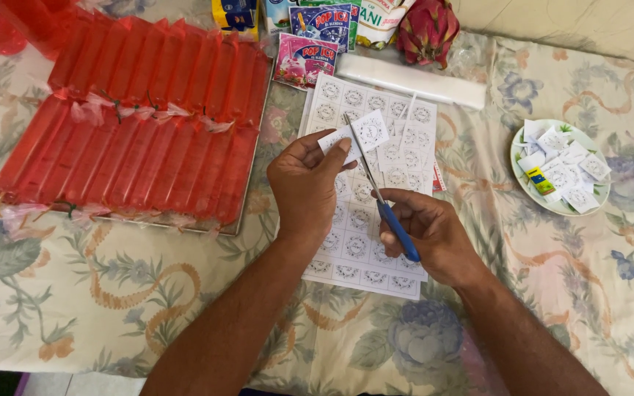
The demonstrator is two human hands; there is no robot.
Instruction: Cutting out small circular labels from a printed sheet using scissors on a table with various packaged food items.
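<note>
The left hand (306,183) is closed in a pinch: thumb and fingertips clamp a small strip of white paper labels (357,134) at its left end, holding it raised above the printed sheet of labels (365,220) that lies flat on the floral cloth (111,293). The right hand (427,235) is curled around the blue handles of a pair of scissors (379,198), fingers folded in and thumb on the upper side. The scissor blades point up and to the left, and their tips meet the lower edge of the held strip; how far apart the blades stand cannot be told. Both forearms enter from the bottom edge and converge over the sheet, with the left wrist bent slightly inward and the right wrist angled toward the left hand. The two hands are near each other but not touching. A tray of red filled tubes (141,125) sits to the left of the sheet, just beside it. A plate (521,178) carrying cut labels rests well apart on the right. Packets (306,59) and a dragon fruit (427,29) lie beyond the sheet's far edge.
</note>
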